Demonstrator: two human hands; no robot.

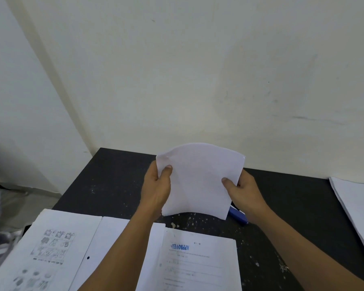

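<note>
Blank sheet [200, 177], bowed, stands upright over the dark tabletop [114, 177]. The left grip [156, 185] pinches its left edge and the right grip [244, 192] its right. Open tabletop lies behind, and printed pages [200, 261] crowd the near edge.

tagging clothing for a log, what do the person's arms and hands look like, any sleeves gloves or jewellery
Both are bare. The left hand and right hand wear no gloves, and no ring shows. The left forearm and right forearm carry no sleeve, watch or bracelet as far as the frame reaches.
</note>
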